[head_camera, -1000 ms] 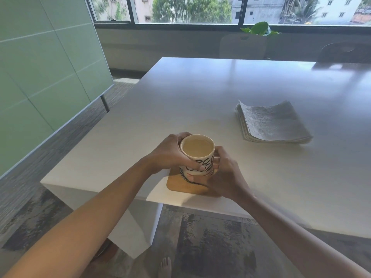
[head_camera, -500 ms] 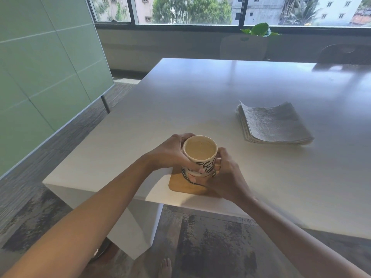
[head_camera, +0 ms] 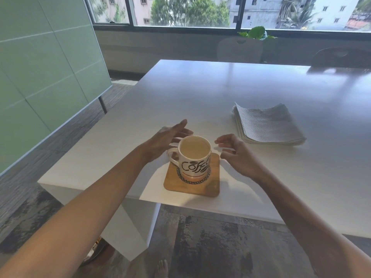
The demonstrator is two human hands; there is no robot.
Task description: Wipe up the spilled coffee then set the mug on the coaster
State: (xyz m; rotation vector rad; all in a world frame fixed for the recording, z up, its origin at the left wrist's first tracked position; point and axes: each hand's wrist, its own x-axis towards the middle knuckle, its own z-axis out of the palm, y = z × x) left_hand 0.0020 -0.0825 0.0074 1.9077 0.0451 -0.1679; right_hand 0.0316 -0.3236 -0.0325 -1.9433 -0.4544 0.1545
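Mug (head_camera: pixel 194 157) upright on coaster (head_camera: pixel 191 182), near front edge of table (head_camera: pixel 241 93), handle toward left. Left hand (head_camera: pixel 166 139) and right hand (head_camera: pixel 239 155) spread wide on either side of mug, holding nothing, no contact. No spill visible. Judged: placement step done; next move only needs hands clear without knocking mug. Stack of paper towels (head_camera: pixel 267 125) well apart.

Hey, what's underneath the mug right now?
The mug stands on a wooden coaster, within its patterned ring. The coaster's centre is covered by the mug.
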